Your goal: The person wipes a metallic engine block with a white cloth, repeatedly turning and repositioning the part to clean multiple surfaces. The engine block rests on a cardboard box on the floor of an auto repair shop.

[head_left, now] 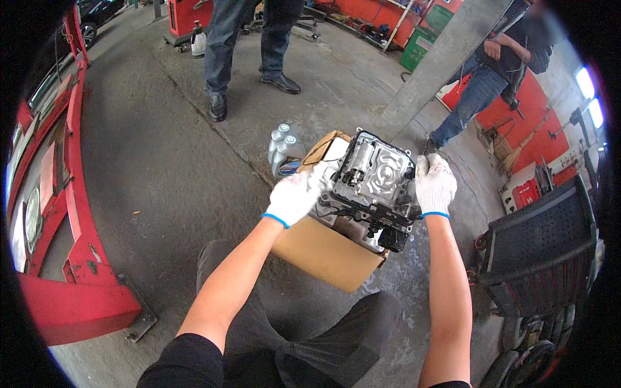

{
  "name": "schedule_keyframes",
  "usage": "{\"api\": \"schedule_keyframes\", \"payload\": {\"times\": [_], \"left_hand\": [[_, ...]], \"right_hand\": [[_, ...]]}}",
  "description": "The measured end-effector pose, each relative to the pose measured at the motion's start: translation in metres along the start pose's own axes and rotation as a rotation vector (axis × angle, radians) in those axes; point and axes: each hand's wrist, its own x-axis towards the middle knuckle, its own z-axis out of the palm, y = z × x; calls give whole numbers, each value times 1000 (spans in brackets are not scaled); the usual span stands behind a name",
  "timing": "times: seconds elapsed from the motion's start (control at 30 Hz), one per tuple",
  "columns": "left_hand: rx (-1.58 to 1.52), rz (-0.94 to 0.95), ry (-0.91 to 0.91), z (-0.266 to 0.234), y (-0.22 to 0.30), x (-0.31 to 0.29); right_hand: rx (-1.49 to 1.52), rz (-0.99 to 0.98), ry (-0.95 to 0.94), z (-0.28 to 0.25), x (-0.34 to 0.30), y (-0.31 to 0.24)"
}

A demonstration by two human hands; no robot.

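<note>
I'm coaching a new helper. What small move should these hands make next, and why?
I'd probably steady the metal unit before shifting it: the left hand and right hand are at its opposite sides, it is over the cardboard box, and whether the box bears its weight is unclear.

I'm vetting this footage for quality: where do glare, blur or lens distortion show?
Head view: the left hand's white glove is washed out, its finger edges lost, whether from blur or overexposure I can't tell; highlights glint on the metal unit; bright panels glare at right; the red frame bows near the left rim.
</note>
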Motion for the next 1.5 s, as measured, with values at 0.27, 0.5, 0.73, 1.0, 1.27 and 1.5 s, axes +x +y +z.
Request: {"api": "schedule_keyframes", "payload": {"times": [0.27, 0.5, 0.73, 1.0, 1.27, 1.5], "left_hand": [[-8, -35, 251, 31, 25, 9], [200, 59, 346, 22, 55, -33], [227, -57, 392, 19, 31, -20], [-122, 15, 86, 29, 12, 33], [-446, -215, 236, -16, 29, 40], [-267, 11, 21, 1, 33, 53]], "right_hand": [[10, -25, 16, -2, 0, 1], [-32, -17, -8, -1, 0, -1], [-43, -75, 72, 5, -1, 6], [-49, -65, 46, 4, 0, -1], [-69, -83, 72, 4, -1, 13], [-74, -84, 52, 6, -1, 4]]}}
